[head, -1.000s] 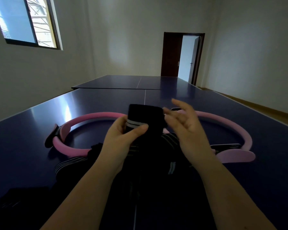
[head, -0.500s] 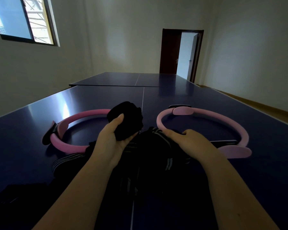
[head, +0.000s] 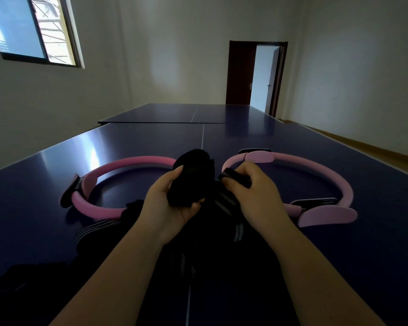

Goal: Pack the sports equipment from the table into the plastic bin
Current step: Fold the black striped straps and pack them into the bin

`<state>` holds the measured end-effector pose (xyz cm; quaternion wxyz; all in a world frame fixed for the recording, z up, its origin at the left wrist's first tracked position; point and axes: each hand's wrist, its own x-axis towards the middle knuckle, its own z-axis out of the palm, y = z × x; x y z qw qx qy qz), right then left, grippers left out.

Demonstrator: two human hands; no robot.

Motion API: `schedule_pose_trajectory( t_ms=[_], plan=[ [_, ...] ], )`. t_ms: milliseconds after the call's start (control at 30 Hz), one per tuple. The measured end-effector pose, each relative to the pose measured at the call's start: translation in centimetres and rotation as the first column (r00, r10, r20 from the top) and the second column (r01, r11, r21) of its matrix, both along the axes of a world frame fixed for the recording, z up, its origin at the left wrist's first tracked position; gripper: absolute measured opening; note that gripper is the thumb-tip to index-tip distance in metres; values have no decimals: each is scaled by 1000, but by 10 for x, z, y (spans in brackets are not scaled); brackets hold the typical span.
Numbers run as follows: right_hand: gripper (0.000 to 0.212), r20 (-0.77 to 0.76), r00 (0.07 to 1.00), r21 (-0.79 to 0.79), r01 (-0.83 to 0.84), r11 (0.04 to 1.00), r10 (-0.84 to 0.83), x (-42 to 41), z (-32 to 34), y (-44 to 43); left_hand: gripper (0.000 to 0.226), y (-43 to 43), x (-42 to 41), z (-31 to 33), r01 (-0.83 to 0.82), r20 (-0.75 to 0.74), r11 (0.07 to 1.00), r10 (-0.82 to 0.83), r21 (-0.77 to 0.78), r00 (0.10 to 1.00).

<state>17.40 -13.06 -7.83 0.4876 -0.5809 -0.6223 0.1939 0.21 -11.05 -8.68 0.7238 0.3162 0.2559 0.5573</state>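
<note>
I'm seeing a dim room, lit by daylight from the window (head: 31, 27) top left and the open doorway (head: 265, 76). Pale glare streaks the table tennis table (head: 93, 158) near its left edge. The dark fabric pile (head: 222, 231) at the near edge sinks into black, and the walls (head: 363, 67) bow with the wide-angle lens.

**ITEM COUNT: TABLE AREA**

Pilates rings: two were present, both pink, the left ring (head: 132, 160) and the right ring (head: 316, 166).

Pink grip pads: three were visible, namely the near pad (head: 327, 215) and far pad (head: 259, 156) on the right ring, and one side pad (head: 88, 184) on the left ring.

Table-tennis tables: two, the near table (head: 57, 175) and the far table (head: 163, 112).

Hands: two, the left hand (head: 167, 203) and the right hand (head: 257, 191).

Black rolled bundle (head: 191, 182): one.

Black strap (head: 236, 178): one.

Pile of black striped fabric (head: 222, 222): one; the piece count within it could not be determined.

Window (head: 33, 29): one.

Door (head: 239, 74): one.
</note>
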Motion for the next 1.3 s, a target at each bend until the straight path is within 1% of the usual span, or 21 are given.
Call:
schedule_pose_trajectory(
  t_ms=[133, 233, 267, 367, 467, 533, 600, 633, 667, 700, 733, 767, 833, 900, 933, 1033, 1133, 1167, 1233, 1267, 1300],
  plan=[
    [7, -199, 979, 36, -27, 999, 33, 6, 4, 0, 28, -3, -5, 2, 91, -8, 981, -91, 171, 996],
    [4, -295, 954, 25, -48, 999, 53, 6, 8, -1, 28, -8, -3, -1, 230, -103, 951, -212, 208, 972],
    [7, -309, 949, 20, -60, 998, 63, 4, 8, -1, 28, -10, -2, 0, 266, -160, 940, -235, 214, 959],
    [31, -417, 903, -28, -123, 992, 100, -1, 4, 1, 48, -8, 0, -3, 328, -294, 909, -250, 256, 922],
    [39, -610, 777, -84, -259, 962, 156, 0, 1, 2, 46, -8, 0, -3, 312, -299, 907, -226, 282, 927],
    [28, -575, 792, -21, -265, 964, 206, 7, 2, 5, 38, -11, 1, 0, 266, -246, 915, -194, 302, 950],
    [27, -466, 858, 43, -223, 974, 217, 17, 5, 5, 38, -9, 2, 1, 156, -155, 951, -117, 267, 981],
    [30, -297, 933, 81, -188, 979, 204, 23, 8, 4, 41, -6, 1, 3, 86, -123, 968, -58, 234, 991],
    [31, -42, 984, 103, -169, 980, 174, 28, 10, 5, 44, -4, 0, 3, 16, -102, 980, 4, 198, 995],
    [29, 217, 961, 74, -190, 979, 170, 32, 10, 5, 47, -2, -2, 4, -35, -85, 985, 50, 169, 995],
    [30, 405, 887, -20, -233, 972, 221, 33, 11, 4, 49, 0, -4, 4, -73, -72, 986, 85, 151, 994],
    [38, 521, 799, -158, -255, 954, 300, 30, 11, 2, 49, 1, -5, 4, -101, -60, 985, 111, 142, 992],
    [63, 653, 629, -373, -218, 902, 422, 24, 4, 0, 42, 2, -5, 4, -133, -36, 984, 138, 121, 990],
    [78, 746, 527, -383, -160, 910, 407, 17, -2, -1, 38, 1, -4, 3, -108, -6, 989, 109, 105, 994],
    [81, 769, 516, -356, -146, 923, 378, 15, -4, -1, 41, 1, -3, 3, -83, 7, 991, 83, 106, 997],
    [75, 771, 556, -300, -113, 947, 310, 11, -7, 1, 49, 2, -3, 1, -40, 28, 990, 37, 136, 999],
    [45, 777, 599, -148, -125, 981, 194, 11, -1, -2, 44, 2, -2, 0, -45, 59, 987, 36, 153, 998],
    [39, 745, 648, -107, -124, 986, 162, 12, 0, -2, 43, 1, -1, 0, -47, 73, 987, 36, 155, 997],
    [35, 524, 843, -64, -98, 993, 117, 16, 4, 1, 45, 2, 0, -2, -47, 95, 984, 31, 170, 995],
    [33, 320, 944, -30, -80, 996, 85, 17, 5, 2, 46, 4, 1, -2, -49, 105, 984, 31, 174, 994],
    [31, 84, 995, 4, -54, 999, 54, 19, 4, 4, 46, 5, 2, -2, -47, 117, 984, 27, 173, 993]
  ],
)
